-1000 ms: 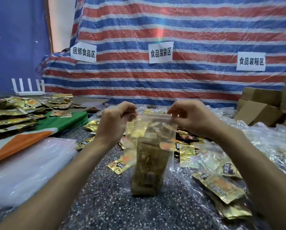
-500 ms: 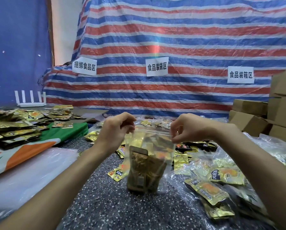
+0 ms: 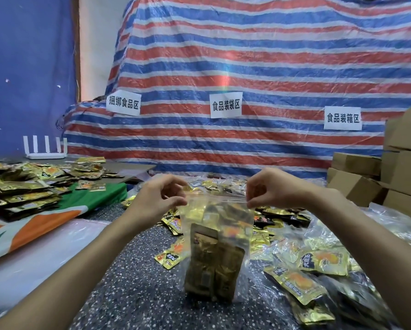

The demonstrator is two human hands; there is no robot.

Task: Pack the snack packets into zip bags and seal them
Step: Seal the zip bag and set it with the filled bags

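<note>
Fingers of left hand point(image 3: 158, 201) and right hand point(image 3: 274, 191) pinch zip bag point(image 3: 217, 236) top corners, bag upright on table point(image 3: 133, 282). Strip possibly unsealed; packets point(image 3: 213, 265) may bulge, popping it.

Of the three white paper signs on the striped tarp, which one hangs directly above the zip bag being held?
The middle sign, reading 食品装袋区. It sits straight above the zip bag pinched between the two hands; the left sign and right sign hang off to either side.
</note>
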